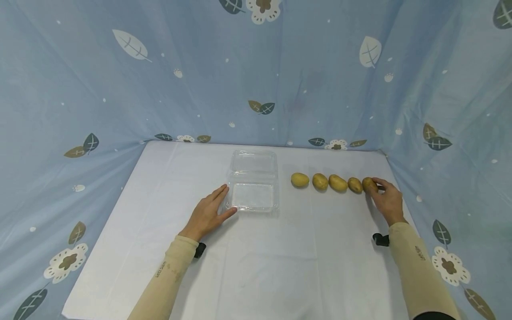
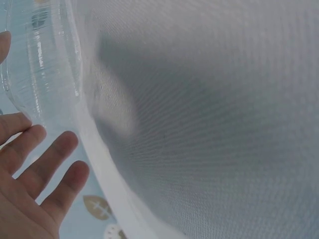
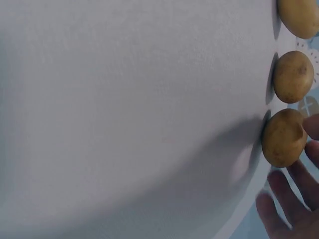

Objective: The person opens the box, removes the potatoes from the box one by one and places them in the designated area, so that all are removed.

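Five is not needed to describe the line: several yellow-brown potatoes (image 1: 338, 183) lie in a row across the right half of the table. At the row's right end, my right hand (image 1: 387, 201) has its thumb and fingers about the last potato (image 3: 283, 139), pinching it where it lies. My left hand (image 1: 208, 215) is spread with straight fingers at the left side of a clear plastic clamshell box (image 1: 256, 195). In the left wrist view, fingertips (image 2: 35, 132) meet the box's edge (image 2: 42, 64). The box lies unfolded, lid part towards the back.
A white cloth covers the table (image 1: 264, 266). Blue curtain (image 1: 200, 89) with leaf and flower prints hangs behind and along both sides. A small black device (image 1: 381, 240) sits at the right wrist, another (image 1: 200, 250) at the left.
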The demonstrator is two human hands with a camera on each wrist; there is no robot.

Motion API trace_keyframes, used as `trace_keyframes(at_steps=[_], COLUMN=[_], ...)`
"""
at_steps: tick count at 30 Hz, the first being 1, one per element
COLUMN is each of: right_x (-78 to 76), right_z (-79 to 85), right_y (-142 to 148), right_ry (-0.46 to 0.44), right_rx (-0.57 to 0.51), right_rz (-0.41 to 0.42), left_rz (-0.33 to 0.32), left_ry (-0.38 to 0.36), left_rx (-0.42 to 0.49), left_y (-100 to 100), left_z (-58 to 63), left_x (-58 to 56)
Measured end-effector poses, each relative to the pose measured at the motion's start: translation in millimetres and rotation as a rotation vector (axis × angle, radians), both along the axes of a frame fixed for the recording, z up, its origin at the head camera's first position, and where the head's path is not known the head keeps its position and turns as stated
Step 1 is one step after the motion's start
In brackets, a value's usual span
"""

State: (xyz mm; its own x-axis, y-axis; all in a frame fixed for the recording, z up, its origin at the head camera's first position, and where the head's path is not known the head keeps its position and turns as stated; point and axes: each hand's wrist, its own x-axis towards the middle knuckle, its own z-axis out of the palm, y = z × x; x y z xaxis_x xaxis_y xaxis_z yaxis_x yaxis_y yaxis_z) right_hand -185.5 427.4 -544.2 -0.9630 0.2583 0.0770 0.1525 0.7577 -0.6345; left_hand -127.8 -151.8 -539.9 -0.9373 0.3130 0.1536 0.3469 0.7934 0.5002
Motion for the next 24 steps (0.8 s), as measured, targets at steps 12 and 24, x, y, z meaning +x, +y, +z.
trace_keyframes(at_steps=[12, 24], right_x=[1.4, 7.5], right_z=[20.3, 14.6], right_y=[-46.9, -92.6], right_ry=[0.244, 0.197], right_rx=[0.324, 0.276], right_rz=[0.147, 0.208], left_rz=[0.002, 0.041], left_ry=[0.005, 0.102], left_rx=[0.002, -0.019], left_y=[-1.5, -7.6], left_z=[-2.1, 6.3], left_x=[-0.5, -5.8])
